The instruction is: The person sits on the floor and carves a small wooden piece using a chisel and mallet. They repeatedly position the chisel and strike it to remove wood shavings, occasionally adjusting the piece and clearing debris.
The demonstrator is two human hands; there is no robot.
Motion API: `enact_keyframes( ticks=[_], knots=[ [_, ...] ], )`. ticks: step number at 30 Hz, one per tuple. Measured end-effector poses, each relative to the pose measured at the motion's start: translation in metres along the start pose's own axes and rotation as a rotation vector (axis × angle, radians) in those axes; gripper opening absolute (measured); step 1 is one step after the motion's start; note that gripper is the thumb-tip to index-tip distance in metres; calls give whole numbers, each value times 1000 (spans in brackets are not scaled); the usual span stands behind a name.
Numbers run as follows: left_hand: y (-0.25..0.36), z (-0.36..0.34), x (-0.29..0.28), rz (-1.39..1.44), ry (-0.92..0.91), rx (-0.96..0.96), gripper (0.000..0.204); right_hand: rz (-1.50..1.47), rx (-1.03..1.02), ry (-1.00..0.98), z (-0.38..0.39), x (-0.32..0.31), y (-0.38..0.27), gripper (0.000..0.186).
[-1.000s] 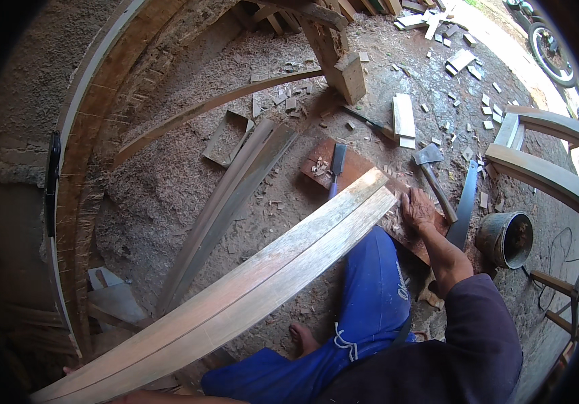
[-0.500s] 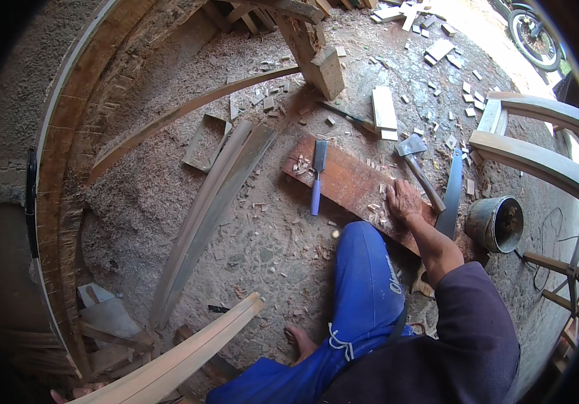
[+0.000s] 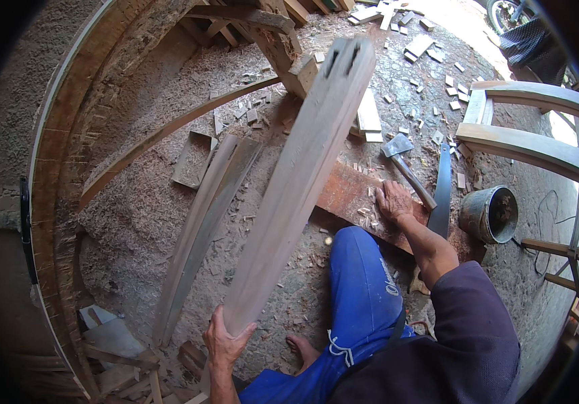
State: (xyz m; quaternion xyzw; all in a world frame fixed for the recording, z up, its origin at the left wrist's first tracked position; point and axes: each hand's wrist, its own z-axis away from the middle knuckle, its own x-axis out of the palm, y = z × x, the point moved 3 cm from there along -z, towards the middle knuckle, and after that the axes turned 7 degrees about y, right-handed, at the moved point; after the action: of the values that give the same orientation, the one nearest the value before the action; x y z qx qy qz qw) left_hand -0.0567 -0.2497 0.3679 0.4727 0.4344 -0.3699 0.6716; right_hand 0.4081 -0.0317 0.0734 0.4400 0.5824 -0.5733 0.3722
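Observation:
My left hand [image 3: 225, 340] grips the near end of a long pale wooden beam [image 3: 296, 175]. The beam is raised and slants away to the upper middle, with two dark slots cut in its far end. Flat on a reddish-brown board [image 3: 345, 195], my right hand [image 3: 396, 200] has its fingers spread and holds nothing. Wood chips lie around its fingers. Just beyond that hand is a hatchet [image 3: 416, 176], and beside it a handsaw [image 3: 441, 188] with a long dark blade. The raised beam covers the board's left end.
Two more beams [image 3: 198, 236] lie on the shaving-strewn floor at left. A metal bucket [image 3: 476, 217] stands right of the saw, below a wooden frame [image 3: 525, 140]. Offcuts [image 3: 419, 46] are scattered at the back. A large upright timber [image 3: 57, 195] edges the left side.
My left hand has come in from the lower left and raised a beam across the middle. It now hides the chisel that lay on the board. My right hand stays on the board.

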Motion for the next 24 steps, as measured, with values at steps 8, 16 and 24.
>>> enact_keyframes(
  ticks=[8,16,24],
  knots=[
    [-107,54,138,-241,-179,-2,81,-6,-6,26,-1,0,3,34],
    [-117,65,195,-234,-86,-41,73,24,-6,23,1,0,4,33],
    [-27,-12,200,-32,-150,-4,71,26,3,2,0,0,2,33]
  ],
)
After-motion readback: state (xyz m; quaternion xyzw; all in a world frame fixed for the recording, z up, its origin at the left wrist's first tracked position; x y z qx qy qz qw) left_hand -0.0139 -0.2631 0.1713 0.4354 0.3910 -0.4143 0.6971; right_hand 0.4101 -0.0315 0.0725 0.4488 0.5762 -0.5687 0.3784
